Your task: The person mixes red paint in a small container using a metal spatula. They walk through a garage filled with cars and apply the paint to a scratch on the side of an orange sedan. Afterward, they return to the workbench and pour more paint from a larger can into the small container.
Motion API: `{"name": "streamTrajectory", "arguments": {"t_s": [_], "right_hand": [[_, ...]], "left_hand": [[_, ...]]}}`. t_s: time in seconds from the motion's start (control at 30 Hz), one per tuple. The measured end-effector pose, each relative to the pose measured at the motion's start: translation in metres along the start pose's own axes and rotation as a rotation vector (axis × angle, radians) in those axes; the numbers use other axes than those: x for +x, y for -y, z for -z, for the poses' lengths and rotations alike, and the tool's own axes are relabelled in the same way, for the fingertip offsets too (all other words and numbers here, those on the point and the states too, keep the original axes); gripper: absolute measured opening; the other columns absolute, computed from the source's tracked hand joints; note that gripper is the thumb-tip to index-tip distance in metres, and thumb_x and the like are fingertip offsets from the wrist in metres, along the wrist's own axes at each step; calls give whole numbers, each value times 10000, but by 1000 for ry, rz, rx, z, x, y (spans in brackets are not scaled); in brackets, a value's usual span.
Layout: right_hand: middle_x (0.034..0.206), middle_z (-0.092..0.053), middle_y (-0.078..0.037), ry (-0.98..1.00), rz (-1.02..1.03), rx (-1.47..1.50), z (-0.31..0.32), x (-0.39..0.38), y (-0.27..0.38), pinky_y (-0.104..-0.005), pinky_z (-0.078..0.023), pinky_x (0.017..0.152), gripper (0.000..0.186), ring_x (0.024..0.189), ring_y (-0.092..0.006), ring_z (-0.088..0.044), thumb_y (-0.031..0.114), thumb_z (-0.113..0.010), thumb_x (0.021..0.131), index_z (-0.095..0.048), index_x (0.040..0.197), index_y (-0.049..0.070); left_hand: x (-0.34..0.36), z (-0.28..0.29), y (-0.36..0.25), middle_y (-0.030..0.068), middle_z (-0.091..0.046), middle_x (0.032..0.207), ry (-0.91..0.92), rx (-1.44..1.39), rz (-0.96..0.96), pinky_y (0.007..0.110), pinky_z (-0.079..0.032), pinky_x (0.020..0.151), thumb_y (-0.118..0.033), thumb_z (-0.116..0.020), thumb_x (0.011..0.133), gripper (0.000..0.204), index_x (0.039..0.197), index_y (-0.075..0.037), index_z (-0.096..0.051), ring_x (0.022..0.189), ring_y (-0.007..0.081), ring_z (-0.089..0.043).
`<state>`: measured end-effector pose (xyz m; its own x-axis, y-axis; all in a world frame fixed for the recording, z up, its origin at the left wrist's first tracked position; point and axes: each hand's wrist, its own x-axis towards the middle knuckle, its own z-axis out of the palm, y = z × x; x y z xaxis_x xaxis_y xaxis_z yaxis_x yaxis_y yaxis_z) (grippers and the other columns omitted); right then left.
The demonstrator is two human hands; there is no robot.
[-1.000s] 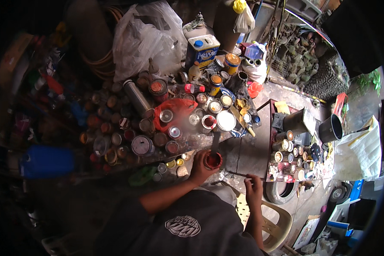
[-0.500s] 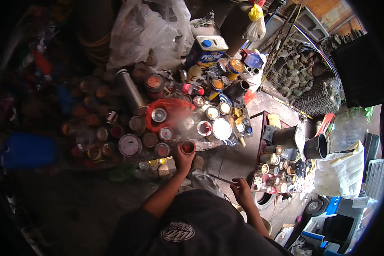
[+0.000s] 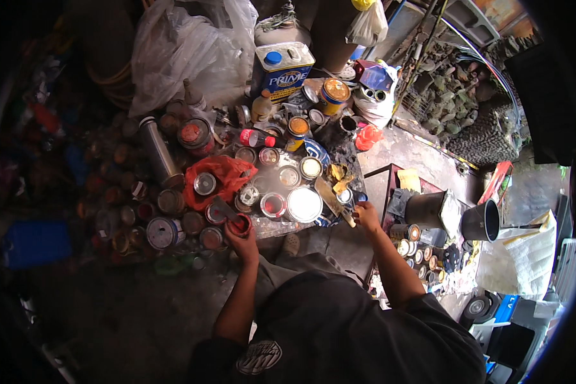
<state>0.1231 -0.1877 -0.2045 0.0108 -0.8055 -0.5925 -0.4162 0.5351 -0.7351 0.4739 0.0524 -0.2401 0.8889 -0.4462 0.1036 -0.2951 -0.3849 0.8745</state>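
Observation:
My left hand (image 3: 243, 244) is wrapped round a small open can (image 3: 239, 225) with red paint inside, at the table's front edge. A flat dark stick-like tool (image 3: 224, 208) leans out of this can; its exact kind is unclear. My right hand (image 3: 367, 219) is at the table's right end, fingers partly stretched out, with nothing visible in them. Beside its fingertips are a small blue container (image 3: 360, 198) and the wooden handle (image 3: 349, 221) of a wide flat brush or scraper (image 3: 327, 195). A large white-topped can (image 3: 304, 204) stands between my hands.
Several paint cans crowd the table around a red plastic bag (image 3: 240, 171). Behind are a metal flask (image 3: 159, 152), a cola bottle (image 3: 256, 138) and a blue rectangular tin (image 3: 281, 72). To the right, a lower table carries more cans and a black bucket (image 3: 481, 221).
My right hand has moved up to the table's right end, without the thin tool it held. A flat tool now stands in the can in my left hand. The view has shifted.

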Motion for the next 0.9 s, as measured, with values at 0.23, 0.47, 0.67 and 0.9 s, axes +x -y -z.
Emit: {"name": "streamTrajectory", "arguments": {"t_s": [0.23, 0.47, 0.67, 0.9], "right_hand": [[1014, -684, -79, -20, 53, 8, -2, 39, -21, -355, -562, 674, 301, 841, -205, -691, 163, -649, 966, -627, 1241, 42], [996, -726, -112, -88, 109, 4, -4, 3, -16, -334, -547, 699, 313, 806, -194, -688, 163, -670, 940, -671, 1190, -25], [943, -715, -107, -156, 234, -41, -1, 36, -37, -315, -519, 665, 274, 789, -164, -657, 149, -665, 950, -680, 1157, -30], [952, -731, -128, -133, 161, 64, -17, 74, -48, -346, -527, 776, 300, 852, -202, -678, 158, -700, 900, -695, 1130, -36]], "left_hand": [[-16, -2, -16, 258, -403, 1535, 3, -115, 110, 475, -346, 1208, -34, -874, 728, 1009, 1560, 23, -306, 1444, 398, -408], [-82, 17, -22, 235, -462, 1419, 28, 82, 260, 477, -421, 1101, -101, -898, 729, 928, 1495, 5, -384, 1292, 385, -477], [-76, 33, -53, 147, -476, 1372, 379, 60, 152, 385, -482, 942, -141, -876, 778, 773, 1427, -55, -464, 1164, 259, -530], [-63, 37, -71, 129, -520, 1322, 446, 41, 87, 376, -484, 935, -174, -863, 806, 719, 1414, -59, -496, 1152, 249, -541]]}}
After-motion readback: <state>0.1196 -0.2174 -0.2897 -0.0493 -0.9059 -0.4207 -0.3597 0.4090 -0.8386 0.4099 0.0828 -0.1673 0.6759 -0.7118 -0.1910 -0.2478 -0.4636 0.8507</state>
